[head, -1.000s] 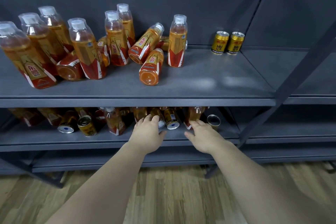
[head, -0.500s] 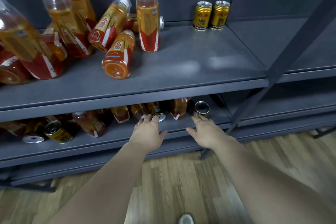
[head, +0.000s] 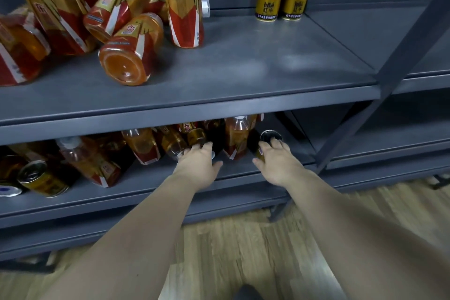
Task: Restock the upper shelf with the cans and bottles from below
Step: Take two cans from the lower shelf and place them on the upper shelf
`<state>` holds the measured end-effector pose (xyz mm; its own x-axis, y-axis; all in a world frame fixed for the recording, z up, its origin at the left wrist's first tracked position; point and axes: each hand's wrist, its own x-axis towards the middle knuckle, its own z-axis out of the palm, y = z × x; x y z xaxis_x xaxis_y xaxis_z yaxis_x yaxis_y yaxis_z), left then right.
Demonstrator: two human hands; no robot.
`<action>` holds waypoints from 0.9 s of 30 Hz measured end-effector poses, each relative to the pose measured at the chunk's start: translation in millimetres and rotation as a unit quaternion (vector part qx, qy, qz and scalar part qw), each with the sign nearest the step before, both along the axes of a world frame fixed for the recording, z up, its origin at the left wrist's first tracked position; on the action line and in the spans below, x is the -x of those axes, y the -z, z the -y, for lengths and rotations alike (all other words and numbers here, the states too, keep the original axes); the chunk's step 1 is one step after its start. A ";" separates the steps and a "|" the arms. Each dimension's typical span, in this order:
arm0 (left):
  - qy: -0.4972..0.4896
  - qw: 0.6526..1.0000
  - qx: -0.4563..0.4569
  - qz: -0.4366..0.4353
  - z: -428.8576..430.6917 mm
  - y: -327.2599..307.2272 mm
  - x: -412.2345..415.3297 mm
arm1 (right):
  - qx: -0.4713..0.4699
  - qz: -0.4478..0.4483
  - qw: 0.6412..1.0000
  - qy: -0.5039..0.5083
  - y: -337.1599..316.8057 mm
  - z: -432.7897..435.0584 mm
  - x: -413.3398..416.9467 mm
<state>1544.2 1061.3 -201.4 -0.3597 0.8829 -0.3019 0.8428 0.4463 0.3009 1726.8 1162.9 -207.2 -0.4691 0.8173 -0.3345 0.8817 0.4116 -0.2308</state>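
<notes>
Under the front edge of the upper shelf (head: 243, 63), both my hands are on the lower shelf (head: 146, 185), where the stock to move sits jumbled, much of it on its side. My right hand (head: 277, 164) is curled round a dark-ended can (head: 269, 135) toward the right end, fingers over its top and thumb on its left flank; I judge that a real grasp. My left hand (head: 197, 165) lies over the near end of a gold can (head: 196, 136). Whether it has closed on it I cannot tell, as the fingertips are hidden.

Trouble I expect: a middle bottle (head: 236, 140), upright or nearly so, stands between the two cans and close to each, so drawing either out carelessly could tip it. The gap under the upper shelf looks tight, and lifting too early could knock a can against that front edge and out of my grip. Up top, a toppled bottle (head: 129, 56) lies base-out near the front edge, left of middle. A bump might roll it off.

Both arms are stretched forward and down, palms down, thumbs turned toward each other.
</notes>
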 end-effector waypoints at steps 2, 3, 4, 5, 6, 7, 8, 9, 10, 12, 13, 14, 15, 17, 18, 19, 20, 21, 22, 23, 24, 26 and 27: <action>-0.002 1.000 -0.003 -0.009 -7.7 10.2 0.9 | -0.033 -0.015 0.999 0.004 9.4 -5.9 1.2; -0.004 1.000 -0.011 -0.014 -11.8 15.4 1.5 | -0.049 -0.020 0.999 0.006 14.3 -8.9 1.6; -0.008 1.000 -0.023 -0.017 -16.2 19.6 1.8 | -0.063 -0.023 0.998 0.010 19.4 -12.2 1.7; -0.015 0.999 -0.038 -0.021 -21.5 24.0 2.4 | -0.073 -0.024 0.997 0.016 24.4 -15.9 1.8; -0.021 0.998 -0.053 -0.026 -26.9 28.1 2.8 | -0.078 -0.028 0.996 0.025 29.7 -19.6 1.7; -0.029 0.997 -0.065 -0.030 -32.3 32.5 3.2 | -0.082 -0.035 0.995 0.035 34.7 -23.2 1.7; -0.038 0.996 -0.074 -0.035 -37.2 36.7 3.5 | -0.086 -0.048 0.994 0.045 39.4 -27.1 2.2; -0.047 0.995 -0.079 -0.039 -41.7 41.1 3.6 | -0.089 -0.063 0.993 0.054 43.7 -30.4 2.8; -0.057 0.994 -0.080 -0.045 -45.5 45.3 3.3 | -0.092 -0.076 0.991 0.060 47.8 -33.2 3.9; -0.072 0.992 -0.076 -0.070 -51.7 52.7 2.1 | -0.100 -0.085 0.989 0.065 54.8 -37.2 6.8; -0.078 0.990 -0.076 -0.088 -54.5 56.2 1.5 | -0.105 -0.086 0.988 0.068 57.8 -38.6 8.3; -0.083 0.988 -0.078 -0.104 -57.5 58.7 1.4 | -0.113 -0.089 0.987 0.073 60.4 -40.0 9.8; -0.090 0.986 -0.082 -0.117 -60.7 61.7 1.8 | -0.122 -0.095 0.985 0.078 62.6 -41.1 11.0; -0.112 0.982 -0.080 -0.127 -66.0 65.4 2.8 | -0.138 -0.108 0.981 0.088 65.9 -43.6 13.6; -0.123 0.981 -0.071 -0.129 -68.2 67.0 3.1 | -0.141 -0.112 0.979 0.093 66.8 -44.5 14.6; -0.130 0.981 -0.059 -0.134 -70.7 69.0 3.2 | -0.143 -0.113 0.978 0.097 67.7 -45.5 15.3; -0.133 0.980 -0.044 -0.141 -73.0 70.7 3.1 | -0.146 -0.112 0.978 0.100 68.4 -46.5 15.9; -0.134 0.979 -0.029 -0.149 -75.4 73.3 2.9 | -0.148 -0.111 0.977 0.103 69.1 -47.3 16.6; -0.132 0.979 -0.016 -0.157 -77.5 76.2 3.1 | -0.152 -0.109 0.977 0.106 69.8 -47.8 17.5; -0.131 0.978 -0.009 -0.165 -79.4 79.2 3.4 | -0.156 -0.108 0.976 0.108 70.6 -48.2 18.2; -0.130 0.976 -0.008 -0.173 -81.0 81.3 3.6 | -0.161 -0.108 0.975 0.110 71.3 -48.6 18.7; -0.128 0.976 -0.020 -0.175 -81.6 83.3 2.7 | -0.167 -0.108 0.974 0.110 71.8 -48.8 18.7; -0.123 0.978 -0.029 -0.167 -80.9 82.5 0.8 | -0.169 -0.107 0.974 0.108 71.6 -48.7 18.3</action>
<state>1543.4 1142.2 -283.8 -0.6334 0.7693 -0.0839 0.7676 0.6383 0.0576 1708.6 1211.6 -278.9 -0.3025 0.9514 0.0576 0.9028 0.3054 -0.3028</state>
